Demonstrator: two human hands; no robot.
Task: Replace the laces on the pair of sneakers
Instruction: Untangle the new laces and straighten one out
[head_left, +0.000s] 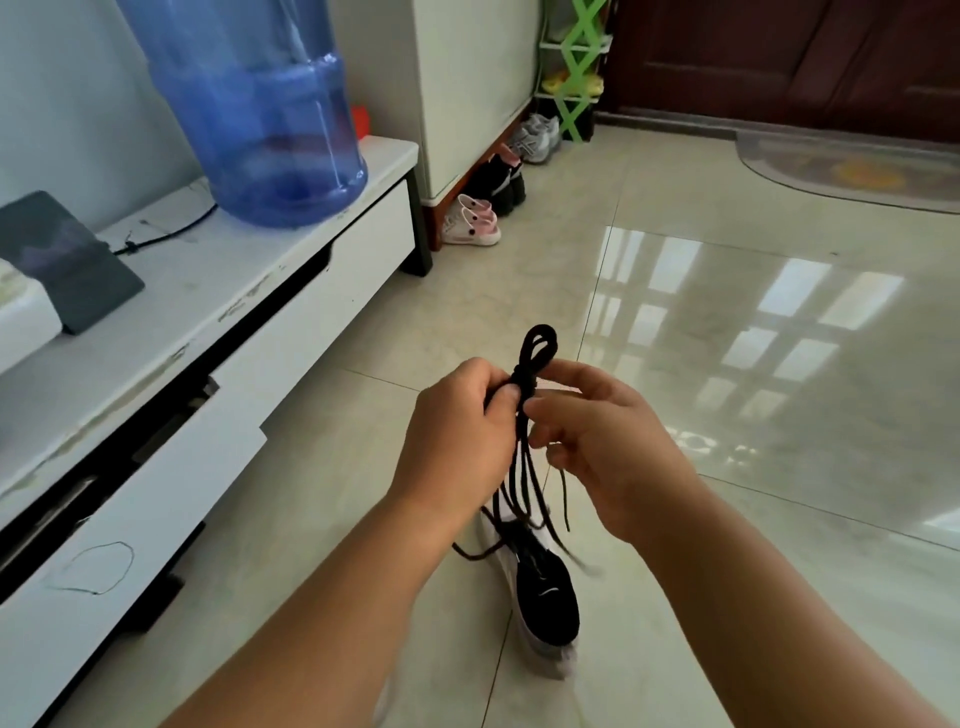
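**Bundled lace being undone over the sneaker**

Both hands worked at a knotted bundle of black lace (530, 415) held up mid-air. The left hand (457, 441) pinched the strands; the right hand (597, 436) pinched at the knot. At six o'clock below them a black sneaker (545, 592) lay on the floor (727, 364). I judged the knot needed loosening next, before any threading.

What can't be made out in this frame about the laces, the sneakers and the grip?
- Second sneaker: only one black sneaker shows in the head view; another may lie behind the arms.
- Lace: whether its hanging strands are still threaded in the sneaker is blurred.
- Knot at the bundle's top: partly covered by the left hand and right hand.
- Fingertips: hidden behind the strands.
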